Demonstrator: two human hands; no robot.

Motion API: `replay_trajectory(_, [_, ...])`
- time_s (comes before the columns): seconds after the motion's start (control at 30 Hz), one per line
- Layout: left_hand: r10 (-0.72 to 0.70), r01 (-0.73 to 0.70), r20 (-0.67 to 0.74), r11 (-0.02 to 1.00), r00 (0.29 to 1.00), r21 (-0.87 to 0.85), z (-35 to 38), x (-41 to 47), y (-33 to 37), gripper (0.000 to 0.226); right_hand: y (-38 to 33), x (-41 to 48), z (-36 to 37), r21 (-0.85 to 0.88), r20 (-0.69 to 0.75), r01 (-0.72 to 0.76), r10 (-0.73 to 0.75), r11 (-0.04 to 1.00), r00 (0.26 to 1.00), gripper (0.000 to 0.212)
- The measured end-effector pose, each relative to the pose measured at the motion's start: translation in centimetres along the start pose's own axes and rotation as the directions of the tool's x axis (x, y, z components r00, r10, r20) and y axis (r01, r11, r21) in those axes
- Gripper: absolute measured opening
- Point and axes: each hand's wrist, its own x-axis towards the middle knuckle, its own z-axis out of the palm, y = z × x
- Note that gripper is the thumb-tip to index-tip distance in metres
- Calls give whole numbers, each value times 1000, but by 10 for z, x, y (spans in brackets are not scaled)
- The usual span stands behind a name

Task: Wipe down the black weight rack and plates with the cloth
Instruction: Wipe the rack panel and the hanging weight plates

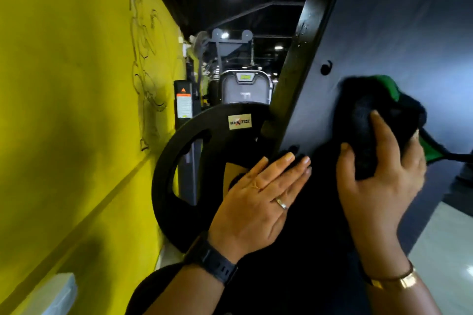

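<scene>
Against the flat face of the black weight rack (363, 33), your right hand (378, 179) curls round the bunched cloth (368, 115), likely soft and limp, so best held wadded in the palm, while your left hand (261, 194) lies flat-fingered, holding nothing, beside 1 heavy plate (204, 140).

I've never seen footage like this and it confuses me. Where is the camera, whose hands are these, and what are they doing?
This is one picture from a wide-angle camera worn on a person's head, looking forward and down. The hands are that person's own, and no machine is involved. The left hand lies flat, fingers straight, on the black rack. The right hand grips a black and green cloth and presses it against the rack's broad face. To the left, a round black weight plate sits beside the rack, with a yellow wall beyond it.
</scene>
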Motion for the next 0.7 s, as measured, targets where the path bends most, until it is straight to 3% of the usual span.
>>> replay_trajectory(0.07, [13,-25,-61,980,998,-197,7,-10,-9,64,-10,-20,6,-37,-51,-37,35,999,998,48])
replay_trajectory(0.13, [-5,-26,-110,961,994,-274,14,-11,-12,73,-16,-30,7,-47,-61,-45,42,998,997,46])
replay_trajectory(0.27, [36,-92,-173,941,984,-327,22,-14,-14,81,-27,-35,-3,-51,13,-178,179,983,984,52])
replay_trajectory(0.4, [35,-94,-190,946,981,-311,26,-13,-13,74,-56,-51,-9,-11,132,-390,388,921,912,57])
replay_trajectory(0.5, [36,-90,-181,950,983,-301,26,-13,-13,68,-65,-60,-11,-41,188,-409,409,912,893,50])
replay_trajectory(0.7, [9,-67,-166,935,986,-347,25,-16,-12,66,-70,-66,-17,-59,241,-410,411,910,879,58])
